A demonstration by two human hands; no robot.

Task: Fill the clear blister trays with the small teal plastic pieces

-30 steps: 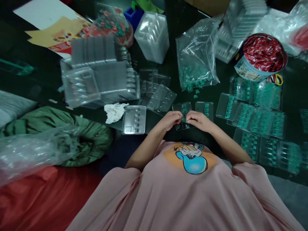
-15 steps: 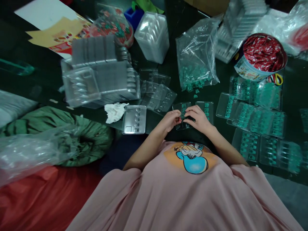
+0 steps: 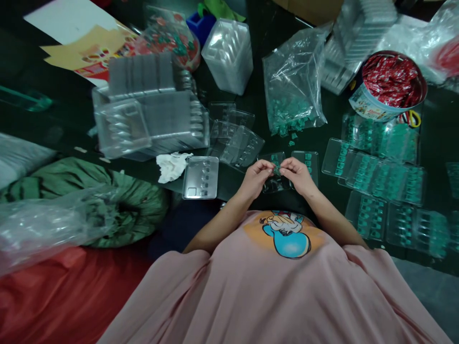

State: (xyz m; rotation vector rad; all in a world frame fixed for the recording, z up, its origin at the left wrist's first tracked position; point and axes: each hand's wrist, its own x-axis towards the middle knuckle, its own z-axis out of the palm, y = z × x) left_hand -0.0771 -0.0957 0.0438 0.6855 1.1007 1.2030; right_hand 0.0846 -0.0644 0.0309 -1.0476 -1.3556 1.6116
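Observation:
Above a clear plastic tray near the table's front edge, my left hand and my right hand nearly meet. The fingers of each are pinched together around something small and greenish, too small to make out. The tray shows a green piece in its top slot. Just to the right lies another clear tray with green pieces in it. Behind my hands, a clear bag holds many small green pieces, and a few lie loose at its mouth.
Stacked clear trays stand at the left, beside white tissue and a single tray. Filled trays overlap at the right, below a tub of red packets. Another tray stack stands at the back.
My left hand has shifted slightly right, and my right hand has turned and drawn its fingers together. Both fingertips now meet slightly higher over the tray.

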